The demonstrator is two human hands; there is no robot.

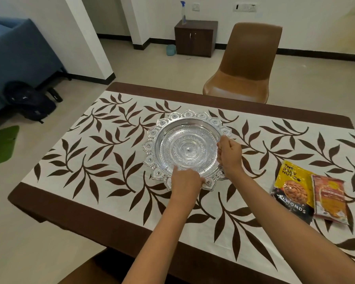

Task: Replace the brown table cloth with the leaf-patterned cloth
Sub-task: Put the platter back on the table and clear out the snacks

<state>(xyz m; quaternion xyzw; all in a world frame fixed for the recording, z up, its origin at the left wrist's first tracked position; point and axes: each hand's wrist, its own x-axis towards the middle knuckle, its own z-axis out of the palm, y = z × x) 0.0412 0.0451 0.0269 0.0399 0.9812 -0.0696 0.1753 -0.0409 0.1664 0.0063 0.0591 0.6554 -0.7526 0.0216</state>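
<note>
A white cloth with brown leaf pattern and dark brown border point(103, 152) lies spread over the table. An ornate silver tray point(187, 146) with a scalloped rim sits on it near the middle. My left hand point(186, 179) grips the tray's near rim. My right hand point(230, 154) holds the tray's right rim with curled fingers. No plain brown cloth is in view.
Two snack packets lie on the cloth at the right: a yellow almonds bag point(291, 189) and a red-orange packet point(330, 199). A brown chair point(246, 64) stands beyond the table. A blue sofa point(16, 52), a dark bag point(29, 101) and a small cabinet point(195, 37) stand further off.
</note>
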